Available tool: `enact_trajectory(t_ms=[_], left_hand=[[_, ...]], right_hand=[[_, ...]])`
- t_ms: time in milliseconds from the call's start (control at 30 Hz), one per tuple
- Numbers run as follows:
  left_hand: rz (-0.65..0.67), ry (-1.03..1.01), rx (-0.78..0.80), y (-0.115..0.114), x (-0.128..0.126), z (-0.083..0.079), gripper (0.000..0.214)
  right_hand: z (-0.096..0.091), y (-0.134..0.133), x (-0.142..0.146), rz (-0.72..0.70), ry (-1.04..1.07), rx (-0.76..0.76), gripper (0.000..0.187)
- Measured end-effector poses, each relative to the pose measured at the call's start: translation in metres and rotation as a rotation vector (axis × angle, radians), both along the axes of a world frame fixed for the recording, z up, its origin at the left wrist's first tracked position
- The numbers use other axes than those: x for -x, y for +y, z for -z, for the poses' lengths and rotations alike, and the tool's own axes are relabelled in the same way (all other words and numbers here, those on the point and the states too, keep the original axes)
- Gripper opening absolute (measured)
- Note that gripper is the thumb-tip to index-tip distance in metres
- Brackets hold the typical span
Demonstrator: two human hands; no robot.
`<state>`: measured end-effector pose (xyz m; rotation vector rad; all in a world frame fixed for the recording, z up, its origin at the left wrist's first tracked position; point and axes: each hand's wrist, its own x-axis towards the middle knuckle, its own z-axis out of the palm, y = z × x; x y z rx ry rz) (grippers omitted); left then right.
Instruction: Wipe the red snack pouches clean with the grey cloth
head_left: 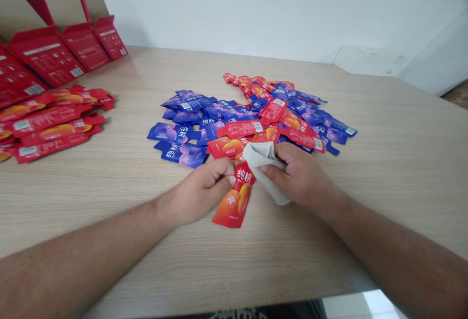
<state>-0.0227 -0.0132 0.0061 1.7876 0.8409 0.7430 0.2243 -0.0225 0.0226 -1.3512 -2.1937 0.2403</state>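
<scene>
My left hand (203,192) pinches the top of a red and orange foil sachet (233,207) printed with a peach, holding it upright-tilted just above the wooden tabletop (109,197). My right hand (298,175) grips a folded grey cloth (265,163), pressing it against the sachet's upper edge. Right behind both hands lies a loose heap of red sachets (272,129) and blue sachets (183,133), overlapping one another. The cloth hides part of the heap's near edge.
Neat rows of red sachets (47,124) lie at the table's left side. Behind them stand open red cardboard boxes (47,55) with their flaps raised. A white wall (256,11) rises behind the table's far edge.
</scene>
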Motion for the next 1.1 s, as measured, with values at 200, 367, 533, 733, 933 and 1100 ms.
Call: enact_trajectory(t_ms=[200, 367, 533, 733, 933, 1100], left_hand=[[0.004, 0.01, 0.031, 0.001, -0.001, -0.002, 0.019], [-0.026, 0.001, 0.035, 0.0, -0.001, -0.003, 0.021], [-0.05, 0.013, 0.029, 0.0, -0.002, -0.006, 0.023], [-0.068, -0.001, 0.061, -0.001, -0.003, -0.005, 0.022], [-0.052, 0.006, 0.048, -0.001, -0.002, -0.004, 0.022], [-0.031, 0.026, 0.032, 0.0, -0.001, -0.002, 0.02]], right_hand=[[-0.002, -0.009, 0.004, -0.175, -0.097, 0.056, 0.018], [-0.001, -0.011, 0.005, -0.109, -0.082, 0.013, 0.019], [-0.001, -0.014, 0.007, -0.237, -0.078, 0.084, 0.013], [0.001, -0.009, 0.004, -0.111, -0.09, -0.001, 0.017], [0.002, -0.006, 0.002, -0.1, -0.096, -0.021, 0.017], [0.002, -0.003, 0.0, -0.118, -0.093, -0.024, 0.02]])
